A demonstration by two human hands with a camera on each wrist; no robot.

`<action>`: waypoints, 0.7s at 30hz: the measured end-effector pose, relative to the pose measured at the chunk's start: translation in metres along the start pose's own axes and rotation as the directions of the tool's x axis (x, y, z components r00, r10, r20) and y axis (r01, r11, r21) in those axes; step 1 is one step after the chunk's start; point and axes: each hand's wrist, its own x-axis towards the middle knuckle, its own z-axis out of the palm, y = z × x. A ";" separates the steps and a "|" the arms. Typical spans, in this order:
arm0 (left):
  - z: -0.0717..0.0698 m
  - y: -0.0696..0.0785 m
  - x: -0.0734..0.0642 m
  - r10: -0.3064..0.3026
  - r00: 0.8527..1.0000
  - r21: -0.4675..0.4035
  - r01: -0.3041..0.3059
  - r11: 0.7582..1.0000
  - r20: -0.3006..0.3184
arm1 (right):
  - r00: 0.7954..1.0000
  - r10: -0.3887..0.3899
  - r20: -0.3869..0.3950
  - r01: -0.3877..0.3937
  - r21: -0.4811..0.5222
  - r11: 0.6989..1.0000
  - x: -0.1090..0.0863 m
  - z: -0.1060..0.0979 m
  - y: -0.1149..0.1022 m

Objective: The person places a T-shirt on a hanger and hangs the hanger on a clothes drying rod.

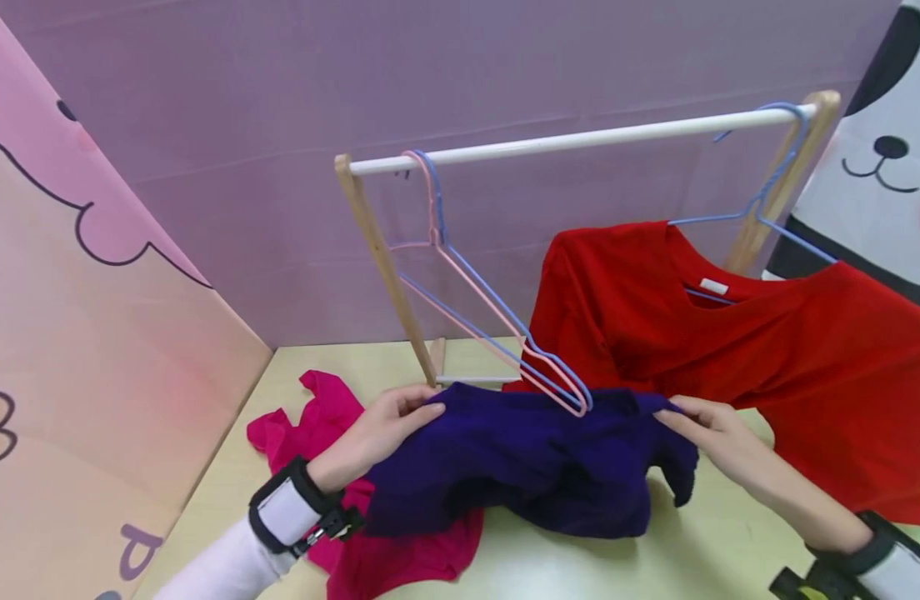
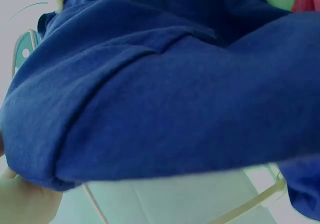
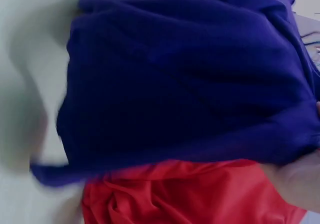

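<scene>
A dark blue-purple garment is stretched between both hands above the table in the head view. My left hand pinches its upper left edge between thumb and fingers. At the opposite end my right hand pinches the upper right edge. The cloth fills most of the left wrist view, where part of the left hand shows at the lower left. In the right wrist view the right hand is at the right border, partly cut off. A pink hanger and a blue hanger hang in front of the garment's upper edge.
The hangers hang on the white rail of a wooden-ended rack. A red shirt hangs at right on another blue hanger. Under the dark garment, a crumpled magenta garment lies on the pale table. Printed walls stand around it.
</scene>
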 end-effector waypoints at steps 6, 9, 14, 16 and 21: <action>0.006 -0.002 -0.001 0.032 0.999 0.025 -0.032 0.999 0.017 | 0.986 0.162 0.048 -0.164 0.030 0.986 0.000 -0.005 0.000; 0.013 -0.005 -0.001 0.025 0.999 0.090 -0.028 0.996 0.027 | 0.988 0.106 0.116 -0.104 -0.018 0.994 0.004 0.000 0.006; 0.021 -0.005 -0.003 0.088 0.996 0.205 -0.093 0.974 0.030 | 0.960 -0.033 0.279 0.041 -0.025 0.999 0.012 0.007 0.013; 0.022 -0.004 -0.004 0.116 0.993 0.236 -0.118 0.965 0.022 | 0.941 -0.057 0.333 0.067 -0.018 0.998 0.017 0.010 0.014; 0.022 -0.001 -0.006 0.152 0.988 0.290 -0.148 0.946 0.007 | 0.904 -0.083 0.419 0.107 -0.033 0.994 0.035 0.015 0.004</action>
